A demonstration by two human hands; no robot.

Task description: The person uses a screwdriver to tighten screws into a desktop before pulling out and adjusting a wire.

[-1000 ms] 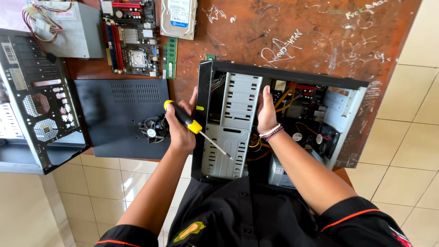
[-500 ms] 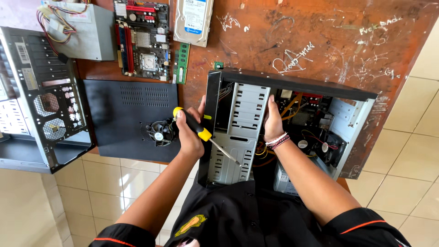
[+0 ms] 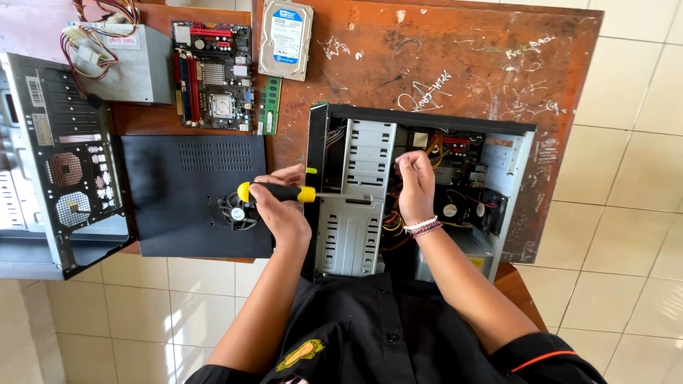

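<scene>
Your left hand (image 3: 283, 210), at centre frame, is closed in a grip around the black and yellow handle of the screwdriver (image 3: 284, 192). The tool lies horizontal, its shaft pointing toward the right of the frame and its tip resting at the metal drive cage (image 3: 359, 199).

Your right hand (image 3: 417, 186), just right of centre, reaches into the open computer case (image 3: 523, 185). Its fingers are curled and pressed together near the top of the cage; what they pinch, if anything, cannot be told. Beaded bracelets sit on that wrist.

The open computer case occupies the centre right of the frame, lying on the scratched wooden table (image 3: 462, 64) with its side removed. Contents visible inside:
- the perforated metal drive cage, on the left side of the interior
- a bundle of yellow, red and black wires (image 3: 393, 226), below your right hand
- a black cooling fan (image 3: 449, 210), to the right of your wrist
- a circuit board with red parts, at the upper right of the interior

Left of the case lies the black side panel (image 3: 185, 185), with a small fan (image 3: 238, 212) resting on it, just beside your left hand.

Along the upper left of the frame lie a power supply (image 3: 135, 64) with loose cables, a motherboard (image 3: 212, 78), a green memory stick (image 3: 269, 107) and a hard drive (image 3: 286, 39). A second case (image 3: 60, 163) stands at the left edge
</scene>
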